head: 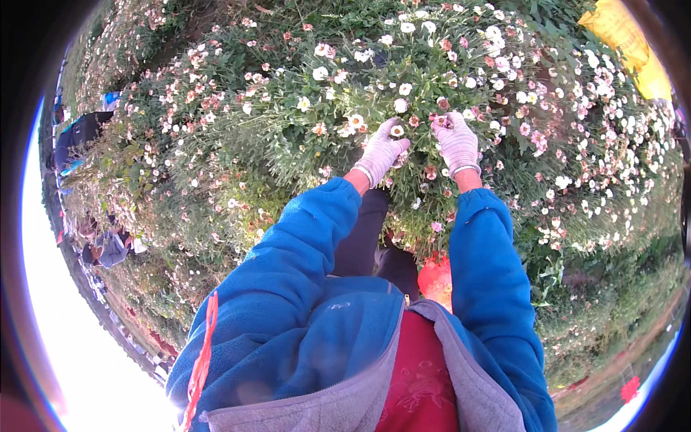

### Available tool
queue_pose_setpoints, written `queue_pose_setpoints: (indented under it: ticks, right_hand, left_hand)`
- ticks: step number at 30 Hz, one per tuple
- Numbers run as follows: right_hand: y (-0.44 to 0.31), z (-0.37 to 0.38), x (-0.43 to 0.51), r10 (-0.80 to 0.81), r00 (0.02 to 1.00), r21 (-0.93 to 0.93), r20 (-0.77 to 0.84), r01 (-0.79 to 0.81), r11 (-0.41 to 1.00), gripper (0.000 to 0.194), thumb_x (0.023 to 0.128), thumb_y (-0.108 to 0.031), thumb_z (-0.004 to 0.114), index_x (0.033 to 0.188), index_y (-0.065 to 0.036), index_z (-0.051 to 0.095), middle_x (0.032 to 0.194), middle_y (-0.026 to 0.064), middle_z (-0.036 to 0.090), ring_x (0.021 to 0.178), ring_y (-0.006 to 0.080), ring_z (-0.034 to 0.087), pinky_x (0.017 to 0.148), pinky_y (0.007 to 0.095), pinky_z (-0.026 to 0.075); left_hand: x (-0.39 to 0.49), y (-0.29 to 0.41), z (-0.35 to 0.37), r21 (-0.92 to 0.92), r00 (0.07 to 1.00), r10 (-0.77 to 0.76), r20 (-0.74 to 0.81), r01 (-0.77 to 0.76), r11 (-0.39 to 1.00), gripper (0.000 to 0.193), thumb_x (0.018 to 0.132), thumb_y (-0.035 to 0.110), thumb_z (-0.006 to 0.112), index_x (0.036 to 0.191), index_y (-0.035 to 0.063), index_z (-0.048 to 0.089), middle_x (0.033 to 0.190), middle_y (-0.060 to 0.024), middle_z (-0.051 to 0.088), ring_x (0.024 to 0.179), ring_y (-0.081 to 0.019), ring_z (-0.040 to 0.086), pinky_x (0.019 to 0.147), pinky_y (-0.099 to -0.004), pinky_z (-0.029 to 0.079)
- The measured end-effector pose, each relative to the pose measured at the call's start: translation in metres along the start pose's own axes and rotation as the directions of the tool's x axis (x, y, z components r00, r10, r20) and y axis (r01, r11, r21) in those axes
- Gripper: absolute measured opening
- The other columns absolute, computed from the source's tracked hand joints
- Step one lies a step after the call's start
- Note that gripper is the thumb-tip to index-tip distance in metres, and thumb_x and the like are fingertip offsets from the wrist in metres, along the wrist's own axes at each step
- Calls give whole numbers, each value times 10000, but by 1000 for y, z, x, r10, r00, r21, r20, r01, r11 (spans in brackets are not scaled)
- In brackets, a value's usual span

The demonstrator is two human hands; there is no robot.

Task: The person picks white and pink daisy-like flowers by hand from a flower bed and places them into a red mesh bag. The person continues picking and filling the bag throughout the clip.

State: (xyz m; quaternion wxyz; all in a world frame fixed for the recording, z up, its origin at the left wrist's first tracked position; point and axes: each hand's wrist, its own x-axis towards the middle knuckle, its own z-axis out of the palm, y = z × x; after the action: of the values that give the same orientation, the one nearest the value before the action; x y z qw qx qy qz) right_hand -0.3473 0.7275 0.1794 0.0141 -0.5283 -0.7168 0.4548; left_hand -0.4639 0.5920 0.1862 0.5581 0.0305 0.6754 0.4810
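Note:
Both hands wear pale knitted gloves among flowering plants. My left hand [380,151] has its thumb and forefinger on either side of a white flower [397,131] with a dark-rimmed yellow centre; whether it grips the bloom or its stem is unclear. To the right, my right hand [458,141] has its fingertips closed on a faded pink flower [441,122]. Between the hands, a brownish-pink flower [414,121] stands among leaves. A pale pink bloom [400,105] rises just beyond the left fingertips.
Dense flower bushes [216,124] spread all around. A yellow sack [621,38] lies at the upper right. Something red [435,278], perhaps a bag, is beside my legs. People [110,248] are among the plants at the left. A red plastic strip [203,356] hangs near my left sleeve.

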Motion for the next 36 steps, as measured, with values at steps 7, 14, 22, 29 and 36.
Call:
queue_pose_setpoints:
  ticks: [7, 14, 22, 29, 36]
  right_hand:
    - [9, 8, -20, -28, 998, -246, -55, 14, 969, 302, 814, -367, 671, 909, -86, 617, 824, 187, 671, 815, 380, 643, 723, 456, 497]
    - [46, -19, -133, 84, 996, 316, 19, -86, 945, 254, 779, -244, 724, 894, -30, 650, 783, 147, 673, 740, 266, 653, 689, 370, 503]
    - [32, -57, -269, -29, 728, 260, -685, 282, 923, 168, 903, -133, 591, 1019, -16, 625, 965, 139, 646, 830, 238, 645, 739, 328, 513]
    - [39, -79, -347, 147, 619, 418, -771, 319, 851, 250, 950, -159, 505, 1141, -26, 597, 1101, 175, 622, 1001, 334, 604, 890, 374, 472]
    - [65, -72, -389, 130, 598, 282, -791, 167, 945, 304, 948, -192, 481, 1180, -29, 591, 1177, 150, 602, 1181, 327, 495, 1019, 404, 381]
  left_hand:
    - [-1, -6, 5, 198, 998, -1, 64, -12, 980, 279, 860, 181, 662, 1095, 31, 657, 920, -56, 669, 793, -119, 603, 652, -277, 513]
    - [-101, 22, 24, 310, 958, -260, 120, 212, 927, 268, 804, 98, 683, 1063, 40, 644, 894, -65, 643, 738, -178, 617, 649, -308, 505]
    - [-189, -34, 123, -78, 889, 236, 394, -223, 972, 162, 935, 194, 601, 1024, 63, 633, 830, 12, 611, 681, -65, 541, 539, -208, 424]
    - [-265, -58, 182, -127, 912, 172, 373, -134, 983, 223, 972, 249, 517, 1072, 69, 602, 947, -30, 604, 859, -119, 566, 748, -248, 475]
    - [-279, -98, 190, -186, 832, 26, 554, 93, 978, 214, 972, 273, 507, 1049, 86, 581, 968, -45, 606, 889, -157, 578, 798, -290, 490]
